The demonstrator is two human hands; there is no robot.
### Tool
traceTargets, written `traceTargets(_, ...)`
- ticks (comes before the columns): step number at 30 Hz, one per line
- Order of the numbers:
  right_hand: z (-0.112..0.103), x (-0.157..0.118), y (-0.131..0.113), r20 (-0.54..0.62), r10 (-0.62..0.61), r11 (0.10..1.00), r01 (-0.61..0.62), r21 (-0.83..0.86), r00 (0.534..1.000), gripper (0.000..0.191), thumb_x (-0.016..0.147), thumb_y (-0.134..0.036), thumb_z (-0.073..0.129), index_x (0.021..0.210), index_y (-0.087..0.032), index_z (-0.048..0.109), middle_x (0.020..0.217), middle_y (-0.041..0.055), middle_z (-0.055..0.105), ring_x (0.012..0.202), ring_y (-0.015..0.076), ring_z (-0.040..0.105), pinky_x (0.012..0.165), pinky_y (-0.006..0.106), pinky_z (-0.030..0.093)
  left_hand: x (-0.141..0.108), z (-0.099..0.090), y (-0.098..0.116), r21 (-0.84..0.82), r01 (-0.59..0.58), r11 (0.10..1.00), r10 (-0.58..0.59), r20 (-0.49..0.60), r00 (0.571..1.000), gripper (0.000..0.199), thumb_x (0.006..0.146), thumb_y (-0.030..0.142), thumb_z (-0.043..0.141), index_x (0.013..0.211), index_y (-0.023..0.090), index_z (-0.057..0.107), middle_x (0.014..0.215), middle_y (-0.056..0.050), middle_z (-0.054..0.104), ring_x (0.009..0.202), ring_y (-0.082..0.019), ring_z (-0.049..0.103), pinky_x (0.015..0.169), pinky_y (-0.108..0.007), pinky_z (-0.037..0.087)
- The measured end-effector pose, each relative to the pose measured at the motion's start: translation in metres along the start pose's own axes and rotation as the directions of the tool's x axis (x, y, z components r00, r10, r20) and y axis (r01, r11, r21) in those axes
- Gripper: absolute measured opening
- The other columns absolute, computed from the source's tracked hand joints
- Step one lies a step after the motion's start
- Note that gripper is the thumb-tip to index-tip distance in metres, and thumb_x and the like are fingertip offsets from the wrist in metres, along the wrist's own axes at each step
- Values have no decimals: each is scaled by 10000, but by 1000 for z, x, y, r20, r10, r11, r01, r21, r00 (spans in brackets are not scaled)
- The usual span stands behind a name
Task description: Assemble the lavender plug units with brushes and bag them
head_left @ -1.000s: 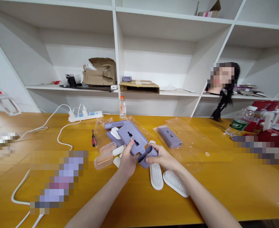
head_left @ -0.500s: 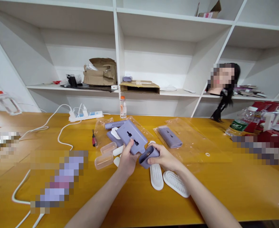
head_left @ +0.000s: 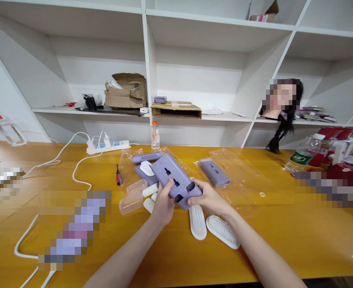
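A flat purple plastic housing [head_left: 174,167] with two black keyhole-like slots is gripped in my left hand [head_left: 163,203], thumb resting beside the lower slot. My right hand [head_left: 209,197] is closed around a short hollow purple end piece [head_left: 186,203], which meets the housing's lower end. Dark openings show at that joint; whether the two parts are locked together I cannot tell. Just below the right hand lie two white oval bristled pads [head_left: 198,224]. To the left of my left hand are clear plastic cups [head_left: 131,204] and small white oval parts [head_left: 150,190].
A second purple housing [head_left: 215,173] lies on clear plastic film at the right. A perforated purple piece [head_left: 146,157] and a red-black screwdriver [head_left: 118,176] are at the left. Farther back stand a power strip [head_left: 108,147], an orange-capped bottle [head_left: 155,136] and white shelving [head_left: 194,72].
The end piece in my right hand has turned and come up against the housing's lower end; before, its hollow opening faced me. The housing has shifted slightly to the right.
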State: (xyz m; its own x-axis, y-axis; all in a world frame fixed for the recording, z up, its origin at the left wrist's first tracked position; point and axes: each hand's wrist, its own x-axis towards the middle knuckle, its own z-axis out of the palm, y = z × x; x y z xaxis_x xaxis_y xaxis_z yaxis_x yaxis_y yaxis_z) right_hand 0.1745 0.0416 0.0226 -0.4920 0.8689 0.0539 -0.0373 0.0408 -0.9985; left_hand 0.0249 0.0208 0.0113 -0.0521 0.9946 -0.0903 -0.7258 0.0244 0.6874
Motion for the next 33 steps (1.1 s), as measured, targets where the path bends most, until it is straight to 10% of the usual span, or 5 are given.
traceTargets(33,6,-2,-4,-44,-17,996,13,-83,999,622,497,-207,803,1050,-188,518,900,9,598,748,160,577,664,300,495,-8,-1,-12,39,-143,989,141,47,989,527,673,316,704,1155,266,498,1010,-19,658,1021,-215,587,877,-347,454)
